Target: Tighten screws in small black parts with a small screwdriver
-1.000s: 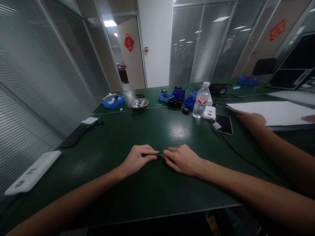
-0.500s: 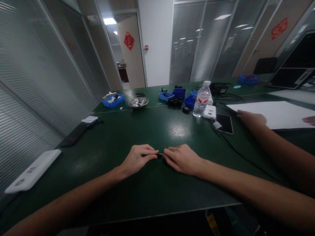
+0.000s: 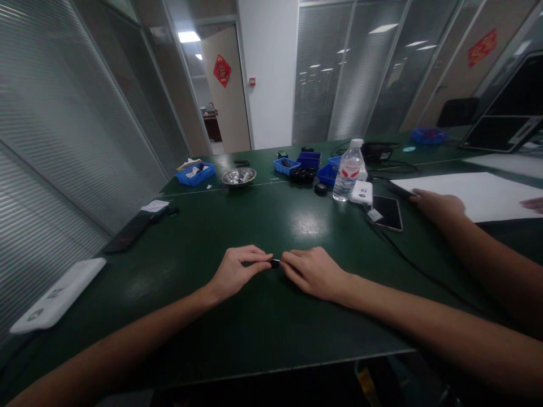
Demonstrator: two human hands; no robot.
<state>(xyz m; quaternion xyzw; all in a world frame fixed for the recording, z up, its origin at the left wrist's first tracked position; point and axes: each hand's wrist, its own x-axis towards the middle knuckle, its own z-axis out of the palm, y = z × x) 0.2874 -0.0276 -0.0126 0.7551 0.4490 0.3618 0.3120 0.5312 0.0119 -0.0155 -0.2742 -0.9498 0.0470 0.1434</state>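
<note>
Both of my hands rest on the dark green table [image 3: 263, 333] near its front edge. My left hand [image 3: 237, 271] is closed in a pinch on a small, thin black part [image 3: 275, 263]. My right hand [image 3: 311, 271] is closed too, its fingertips meeting the same black part from the right. The part is mostly hidden by my fingers, so I cannot make out its shape.
Another person's hand [image 3: 436, 204] lies on white paper [image 3: 487, 195] at the right, by a phone [image 3: 387, 212] and a cable [image 3: 407, 263]. Further back stand a water bottle [image 3: 348, 170], blue bins [image 3: 195, 173], a metal bowl [image 3: 238, 177]. A white device [image 3: 57, 295] lies at left.
My two hands have shifted slightly away from me and stay pinched on the black part. The other person's hand has edged a little to the right.
</note>
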